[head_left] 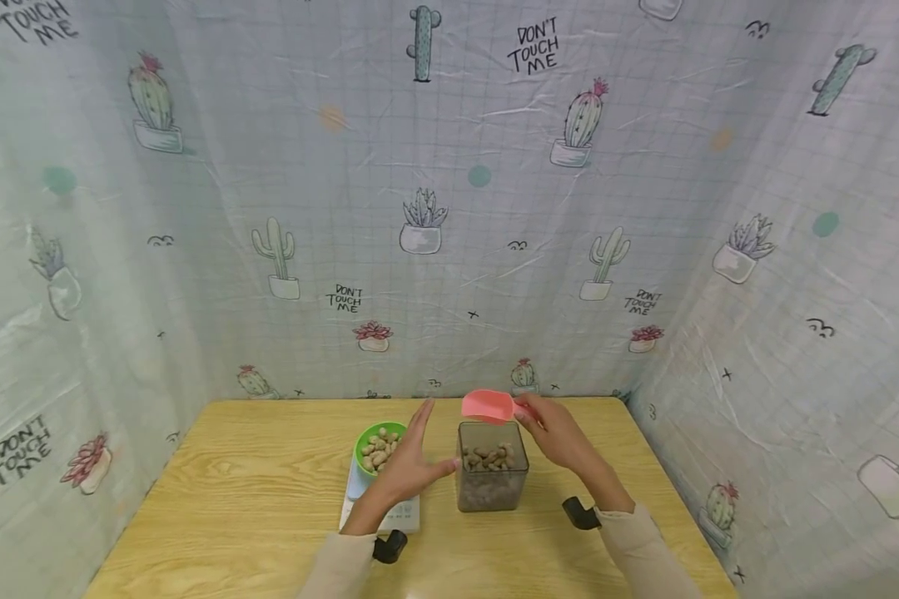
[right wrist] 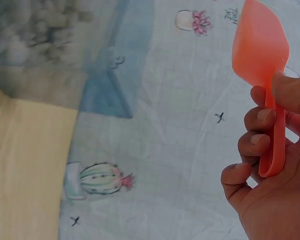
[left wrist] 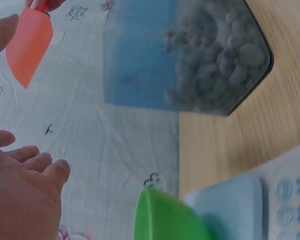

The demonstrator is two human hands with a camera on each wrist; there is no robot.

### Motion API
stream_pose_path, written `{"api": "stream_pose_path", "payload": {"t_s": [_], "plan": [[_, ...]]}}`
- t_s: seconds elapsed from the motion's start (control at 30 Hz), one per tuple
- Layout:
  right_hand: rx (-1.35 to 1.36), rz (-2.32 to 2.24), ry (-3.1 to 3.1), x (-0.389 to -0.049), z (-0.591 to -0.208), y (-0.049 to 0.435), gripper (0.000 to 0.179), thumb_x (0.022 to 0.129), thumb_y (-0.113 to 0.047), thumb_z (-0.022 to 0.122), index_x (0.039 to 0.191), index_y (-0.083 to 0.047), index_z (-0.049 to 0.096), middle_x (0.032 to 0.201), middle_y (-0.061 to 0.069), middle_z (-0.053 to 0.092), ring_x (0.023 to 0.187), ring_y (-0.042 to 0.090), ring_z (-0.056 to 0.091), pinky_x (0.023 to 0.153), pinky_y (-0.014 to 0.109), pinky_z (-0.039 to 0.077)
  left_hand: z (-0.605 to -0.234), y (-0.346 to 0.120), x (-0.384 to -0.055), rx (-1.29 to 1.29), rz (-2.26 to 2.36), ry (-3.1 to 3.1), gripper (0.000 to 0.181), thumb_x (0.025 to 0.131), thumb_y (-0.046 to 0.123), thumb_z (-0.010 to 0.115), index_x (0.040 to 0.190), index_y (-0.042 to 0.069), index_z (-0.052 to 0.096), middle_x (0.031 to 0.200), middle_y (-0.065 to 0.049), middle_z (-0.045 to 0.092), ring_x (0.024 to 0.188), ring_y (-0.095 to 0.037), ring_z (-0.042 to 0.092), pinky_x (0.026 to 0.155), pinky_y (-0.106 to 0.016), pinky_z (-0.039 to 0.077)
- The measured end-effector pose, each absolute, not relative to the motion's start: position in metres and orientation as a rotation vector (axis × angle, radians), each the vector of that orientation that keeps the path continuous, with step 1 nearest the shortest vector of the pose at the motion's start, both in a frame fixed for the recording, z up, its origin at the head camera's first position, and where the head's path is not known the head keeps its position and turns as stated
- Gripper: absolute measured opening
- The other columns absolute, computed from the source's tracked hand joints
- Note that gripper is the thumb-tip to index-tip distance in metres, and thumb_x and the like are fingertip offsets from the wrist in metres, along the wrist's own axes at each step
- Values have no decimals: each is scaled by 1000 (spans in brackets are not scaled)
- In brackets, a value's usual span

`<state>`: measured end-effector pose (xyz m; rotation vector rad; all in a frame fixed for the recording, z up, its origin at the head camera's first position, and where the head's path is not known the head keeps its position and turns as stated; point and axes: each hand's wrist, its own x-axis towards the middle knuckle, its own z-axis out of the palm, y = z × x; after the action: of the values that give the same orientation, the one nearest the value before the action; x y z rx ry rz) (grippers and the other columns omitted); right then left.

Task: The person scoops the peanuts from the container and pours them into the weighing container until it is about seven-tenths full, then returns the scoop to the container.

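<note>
My right hand [head_left: 558,433] grips the handle of a pink plastic scoop [head_left: 489,406], fingers wrapped round it and the thumb along its neck in the right wrist view. The scoop is held above the back of a clear grey square container [head_left: 492,492] partly filled with peanuts [head_left: 489,457]. On the container's left, my left hand [head_left: 410,468] is held with fingers extended and thumb apart, its thumb tip close to the container's wall. Left of that hand, a green bowl [left wrist: 157,215] of peanuts [head_left: 377,449] sits on a white kitchen scale [head_left: 403,522], partly hidden by the hand.
Everything stands on a light wooden table [head_left: 247,491]. A pale curtain [head_left: 464,283] printed with cacti encloses the table at the back and both sides. A black wrist mount [head_left: 389,547] is worn on each forearm.
</note>
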<state>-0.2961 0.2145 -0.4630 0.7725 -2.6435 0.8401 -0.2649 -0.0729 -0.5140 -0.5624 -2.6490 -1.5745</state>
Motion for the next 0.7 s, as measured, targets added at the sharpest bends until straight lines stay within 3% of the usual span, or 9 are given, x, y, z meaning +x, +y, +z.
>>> {"api": "stream_pose_path", "payload": {"t_s": [0.17,0.47,0.7], "plan": [[739,811,-2661,-290,-475,225,20,100,-25,56,114,-14,66,85,-5,63,70,5,47,67,26,41,-527,-54,-272,-635,-1542,-2697,110,81,49,78,159,30,3,167,-10,5,152,-39,14,111,-66,30],[704,686,-2795,-283,-484,237,21,100,-25,57,116,-13,65,93,-4,65,76,6,53,67,29,46,-548,-38,-282,-709,-1545,-2753,116,78,56,76,159,29,-2,167,-12,0,150,-43,18,110,-64,33],[879,410,-2695,-284,-484,240,13,98,-21,60,105,-13,66,83,-7,61,76,11,55,68,31,45,-561,-33,-287,-676,-1625,-2802,115,80,56,75,159,30,-4,166,-16,5,148,-45,20,110,-65,32]]}}
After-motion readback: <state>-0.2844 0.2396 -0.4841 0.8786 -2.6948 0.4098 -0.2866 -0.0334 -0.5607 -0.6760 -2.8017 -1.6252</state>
